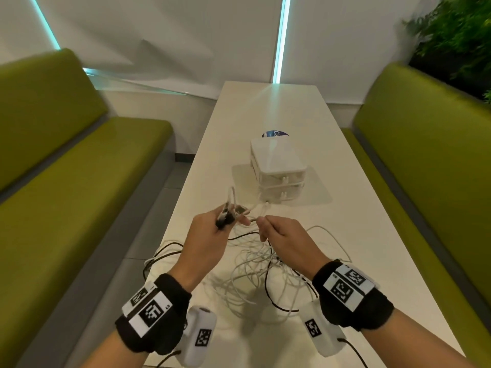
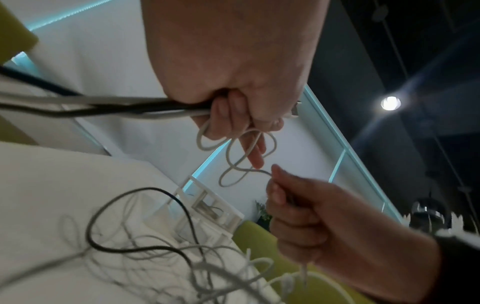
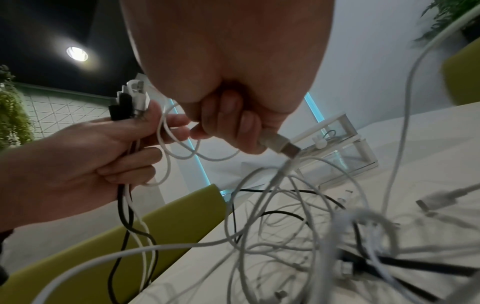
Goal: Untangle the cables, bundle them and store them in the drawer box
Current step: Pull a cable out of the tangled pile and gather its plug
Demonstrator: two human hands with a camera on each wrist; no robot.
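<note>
A tangle of white and black cables (image 1: 261,272) lies on the white table (image 1: 366,261) in front of me. My left hand (image 1: 230,221) is raised above it and grips a bunch of cable ends, black and white plugs (image 3: 130,100) sticking up out of the fist. A white loop (image 2: 241,156) hangs from its fingers. My right hand (image 1: 261,225) is close beside it and pinches a white cable at its USB plug (image 3: 281,146). Behind the hands stands the white two-tier drawer box (image 1: 277,170), with both drawers pushed in.
Green benches (image 1: 74,197) (image 1: 430,166) run along both long sides of the narrow table. A round blue sticker (image 1: 273,134) lies behind the box. Plants (image 1: 459,35) fill the far right corner. Some cable loops hang over the table's left edge (image 1: 159,257).
</note>
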